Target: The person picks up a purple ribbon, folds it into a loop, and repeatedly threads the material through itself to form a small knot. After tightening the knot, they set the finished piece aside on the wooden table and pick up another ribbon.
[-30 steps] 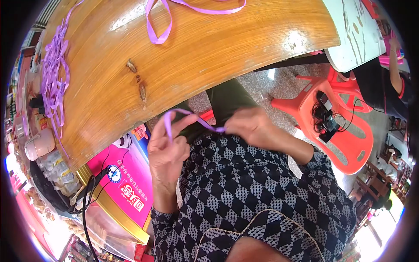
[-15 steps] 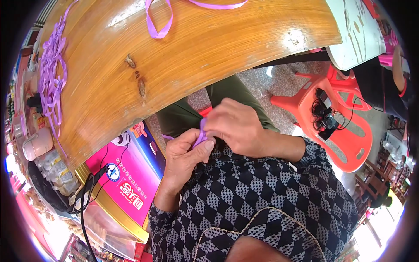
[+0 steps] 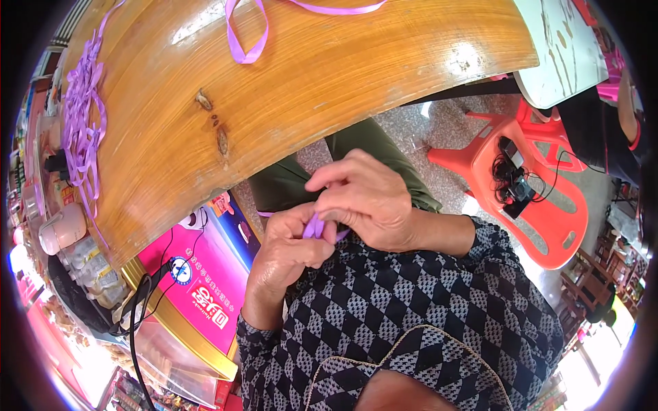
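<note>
Just above my lap, a purple ribbon [image 3: 314, 228] is bunched into folds between my two hands. My left hand [image 3: 284, 245] is closed on it, thumb and fingers pinching the folds. From the right, my right hand [image 3: 370, 202] meets the ribbon with its curled lower fingers, while its index finger is raised and bent above. The exact contact of the right fingertips is partly hidden. A short ribbon end shows below the right hand, and another bit of purple lies left of the left hand.
Ahead is a wooden table [image 3: 308, 89] with a ribbon loop [image 3: 248, 48] and a tangled ribbon pile [image 3: 83, 116] at its left. A pink box-like panel [image 3: 199, 288] with black cables stands left. Right, a red plastic stool [image 3: 528, 198] bears electronics; a person [image 3: 596, 130] is beyond.
My right hand's index finger has lifted and opened away from the ribbon. The ribbon now sits more bunched in the left hand's pinch, with an end showing at its right.
</note>
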`<state>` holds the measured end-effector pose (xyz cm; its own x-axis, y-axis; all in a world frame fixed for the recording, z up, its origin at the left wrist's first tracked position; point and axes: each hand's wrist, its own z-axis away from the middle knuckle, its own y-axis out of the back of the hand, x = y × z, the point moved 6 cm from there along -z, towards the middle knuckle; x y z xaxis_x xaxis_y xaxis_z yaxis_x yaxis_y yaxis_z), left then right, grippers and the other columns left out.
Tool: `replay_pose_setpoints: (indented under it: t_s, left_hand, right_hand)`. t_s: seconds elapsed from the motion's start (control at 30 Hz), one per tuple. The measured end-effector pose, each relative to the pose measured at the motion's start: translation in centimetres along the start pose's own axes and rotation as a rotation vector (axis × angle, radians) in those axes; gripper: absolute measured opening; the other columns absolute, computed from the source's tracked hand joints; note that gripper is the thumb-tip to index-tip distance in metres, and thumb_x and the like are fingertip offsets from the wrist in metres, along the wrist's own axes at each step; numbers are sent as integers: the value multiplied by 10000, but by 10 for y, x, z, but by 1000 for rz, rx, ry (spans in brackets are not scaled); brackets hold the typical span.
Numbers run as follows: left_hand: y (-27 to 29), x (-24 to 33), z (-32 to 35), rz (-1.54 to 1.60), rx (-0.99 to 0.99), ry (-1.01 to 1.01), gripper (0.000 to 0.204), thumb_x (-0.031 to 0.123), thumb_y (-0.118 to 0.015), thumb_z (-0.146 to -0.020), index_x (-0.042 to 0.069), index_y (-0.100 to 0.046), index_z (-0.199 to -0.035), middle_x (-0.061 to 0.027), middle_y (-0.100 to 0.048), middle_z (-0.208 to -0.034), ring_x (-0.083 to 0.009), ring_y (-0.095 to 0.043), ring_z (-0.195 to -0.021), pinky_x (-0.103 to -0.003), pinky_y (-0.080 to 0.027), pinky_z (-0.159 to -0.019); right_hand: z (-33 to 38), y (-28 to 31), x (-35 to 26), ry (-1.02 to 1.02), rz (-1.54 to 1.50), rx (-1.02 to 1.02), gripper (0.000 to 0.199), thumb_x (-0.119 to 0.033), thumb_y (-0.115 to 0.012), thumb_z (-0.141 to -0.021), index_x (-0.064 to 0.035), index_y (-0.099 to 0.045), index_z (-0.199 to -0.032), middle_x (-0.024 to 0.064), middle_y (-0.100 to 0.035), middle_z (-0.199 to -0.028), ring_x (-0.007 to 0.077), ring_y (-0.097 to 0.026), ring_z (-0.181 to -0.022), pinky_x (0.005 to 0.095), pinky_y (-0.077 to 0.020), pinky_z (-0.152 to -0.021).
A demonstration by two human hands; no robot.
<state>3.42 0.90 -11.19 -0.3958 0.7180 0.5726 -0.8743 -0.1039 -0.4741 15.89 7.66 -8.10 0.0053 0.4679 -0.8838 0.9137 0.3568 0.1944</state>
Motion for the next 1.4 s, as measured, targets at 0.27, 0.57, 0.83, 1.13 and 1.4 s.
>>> replay_pose_setpoints:
  t_s: [0.27,0.57,0.83,1.13,1.4]
  left_hand:
    - [-5,3,2,-281,184,-148,121,-52,-595,-757,2,-584,-865,44,-523,-683,-12,-446,-609,-164,-343,-522]
    - [1,5,16,-747,559,-733,169,-17,-656,-783,-14,-600,-942,-6,-535,-668,-40,-472,-581,-183,-398,-553]
    - [3,19,21,-834,575,-692,140,80,-644,-826,-26,-608,-910,-15,-562,-667,-89,-503,-556,-221,-413,-523]
    - [9,-7,-1,215,198,-124,156,126,-603,-867,-24,-563,-871,12,-467,-564,-47,-352,-426,-203,-322,-430]
    - [6,-6,-1,149,245,-201,166,155,-586,-887,-9,-565,-902,10,-484,-593,-42,-360,-448,-183,-296,-434]
  right_hand:
    - [22,-23,33,-657,-409,-179,107,-95,-566,-893,11,-561,-877,17,-561,-734,35,-502,-696,203,-427,-582]
    - [36,-37,46,-978,-849,-108,140,-124,-574,-895,15,-576,-909,7,-554,-723,32,-481,-603,167,-366,-498]
    - [20,-26,25,-832,-865,-310,213,-99,-662,-822,26,-591,-980,25,-581,-825,53,-515,-730,204,-417,-645]
    - [22,-12,41,-483,-603,-346,148,-73,-690,-768,7,-620,-871,44,-587,-844,119,-538,-786,272,-429,-732]
    - [21,-9,31,-426,-432,-280,128,-99,-701,-768,-13,-629,-831,70,-589,-858,161,-550,-814,282,-433,-736]
